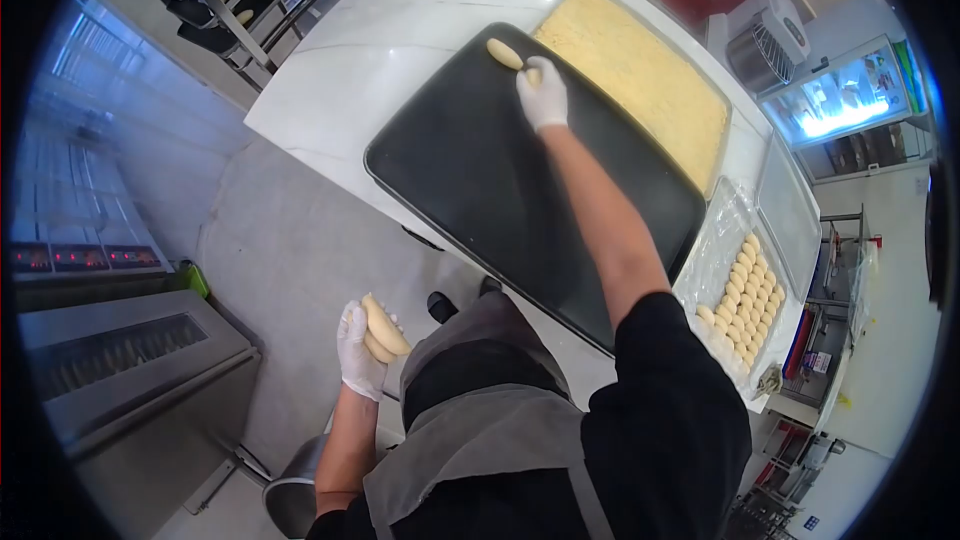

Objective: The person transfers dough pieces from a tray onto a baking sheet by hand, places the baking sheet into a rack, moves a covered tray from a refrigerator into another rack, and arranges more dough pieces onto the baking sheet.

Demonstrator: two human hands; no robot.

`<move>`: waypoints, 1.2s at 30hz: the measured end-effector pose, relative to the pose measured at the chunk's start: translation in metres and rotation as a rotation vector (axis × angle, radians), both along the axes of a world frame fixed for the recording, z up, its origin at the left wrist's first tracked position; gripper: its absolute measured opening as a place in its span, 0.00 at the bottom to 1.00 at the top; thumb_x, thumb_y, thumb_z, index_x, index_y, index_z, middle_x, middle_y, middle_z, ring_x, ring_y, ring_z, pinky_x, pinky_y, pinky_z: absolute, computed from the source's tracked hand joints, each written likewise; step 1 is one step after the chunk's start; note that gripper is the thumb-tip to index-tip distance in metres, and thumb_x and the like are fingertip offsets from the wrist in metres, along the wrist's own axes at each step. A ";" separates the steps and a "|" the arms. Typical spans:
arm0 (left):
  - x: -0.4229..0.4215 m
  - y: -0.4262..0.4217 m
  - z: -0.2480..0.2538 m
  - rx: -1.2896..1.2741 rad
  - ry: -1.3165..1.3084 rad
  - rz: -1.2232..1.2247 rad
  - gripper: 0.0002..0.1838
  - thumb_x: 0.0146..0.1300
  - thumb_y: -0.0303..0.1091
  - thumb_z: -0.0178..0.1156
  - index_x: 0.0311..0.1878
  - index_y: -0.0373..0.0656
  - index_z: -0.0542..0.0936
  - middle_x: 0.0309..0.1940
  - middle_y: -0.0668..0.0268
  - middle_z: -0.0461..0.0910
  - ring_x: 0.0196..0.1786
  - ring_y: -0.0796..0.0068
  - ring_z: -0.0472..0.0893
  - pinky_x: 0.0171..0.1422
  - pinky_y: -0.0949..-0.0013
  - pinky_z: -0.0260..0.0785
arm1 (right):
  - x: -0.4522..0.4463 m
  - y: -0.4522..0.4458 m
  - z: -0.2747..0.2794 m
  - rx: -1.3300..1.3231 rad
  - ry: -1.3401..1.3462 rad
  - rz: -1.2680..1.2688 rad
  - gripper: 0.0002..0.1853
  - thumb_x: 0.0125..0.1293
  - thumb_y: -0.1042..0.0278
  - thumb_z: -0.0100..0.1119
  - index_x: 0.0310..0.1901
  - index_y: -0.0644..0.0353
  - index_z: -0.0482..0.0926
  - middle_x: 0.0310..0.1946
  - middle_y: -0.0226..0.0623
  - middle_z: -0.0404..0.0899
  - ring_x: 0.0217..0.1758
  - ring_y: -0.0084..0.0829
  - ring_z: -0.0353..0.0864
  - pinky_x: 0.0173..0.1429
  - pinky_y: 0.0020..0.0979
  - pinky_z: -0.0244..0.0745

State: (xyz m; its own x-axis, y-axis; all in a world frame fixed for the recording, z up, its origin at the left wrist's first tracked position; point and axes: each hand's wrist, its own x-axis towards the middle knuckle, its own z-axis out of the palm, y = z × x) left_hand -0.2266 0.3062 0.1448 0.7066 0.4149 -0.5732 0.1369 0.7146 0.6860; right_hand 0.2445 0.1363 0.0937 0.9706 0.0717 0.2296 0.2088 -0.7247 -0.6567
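My right hand (544, 98), in a white glove, reaches to the far end of a large black baking tray (470, 160). Its fingers are closed round a pale dough piece (534, 76), partly hidden by the glove. Just beside it, one oval dough piece (503, 54) lies on the tray near the far corner. Off the table's near side, my left hand (364, 348), also gloved, is shut on dough pieces (384, 328). At least two long ones show there, side by side against the palm.
Behind the black tray lies a tray of flat yellow dough or filling (640, 70). To the right, rows of dough pieces (745, 300) sit on plastic film (715, 230). A tray rack (235, 0) stands at the upper left, an oven (140, 360) at the lower left.
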 end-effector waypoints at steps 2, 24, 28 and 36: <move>0.022 0.005 0.002 -0.033 0.016 0.035 0.21 0.76 0.51 0.57 0.57 0.42 0.73 0.44 0.62 0.78 0.45 0.67 0.82 0.47 0.61 0.80 | -0.036 0.015 0.003 0.293 -0.177 0.328 0.19 0.66 0.54 0.66 0.51 0.57 0.81 0.51 0.42 0.82 0.53 0.48 0.83 0.58 0.43 0.78; 0.262 0.077 -0.009 -0.119 -0.057 -0.338 0.12 0.77 0.38 0.55 0.56 0.43 0.72 0.47 0.62 0.78 0.52 0.66 0.81 0.53 0.57 0.80 | -0.085 0.070 0.042 0.254 -0.141 -0.079 0.28 0.65 0.60 0.67 0.64 0.62 0.74 0.51 0.50 0.80 0.52 0.46 0.82 0.56 0.40 0.78; 0.283 0.072 -0.042 0.052 -0.122 -0.481 0.12 0.77 0.36 0.54 0.57 0.41 0.72 0.46 0.63 0.79 0.51 0.68 0.81 0.51 0.61 0.78 | -0.190 0.115 0.023 0.187 -0.051 0.130 0.30 0.67 0.62 0.67 0.67 0.64 0.71 0.47 0.46 0.81 0.37 0.36 0.82 0.45 0.32 0.79; 0.288 0.043 -0.015 0.029 -0.164 -0.573 0.09 0.75 0.30 0.56 0.54 0.42 0.75 0.49 0.61 0.80 0.50 0.71 0.80 0.55 0.68 0.75 | -0.202 0.053 0.048 1.081 0.124 -0.395 0.21 0.72 0.63 0.61 0.62 0.65 0.76 0.43 0.40 0.84 0.45 0.33 0.83 0.53 0.32 0.78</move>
State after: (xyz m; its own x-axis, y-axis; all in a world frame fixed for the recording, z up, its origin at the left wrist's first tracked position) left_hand 0.0612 0.3492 0.1294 0.9011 -0.0447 -0.4314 0.3853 0.5390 0.7490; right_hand 0.0422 0.1892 0.1415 0.9020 -0.4169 -0.1125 -0.0163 0.2273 -0.9737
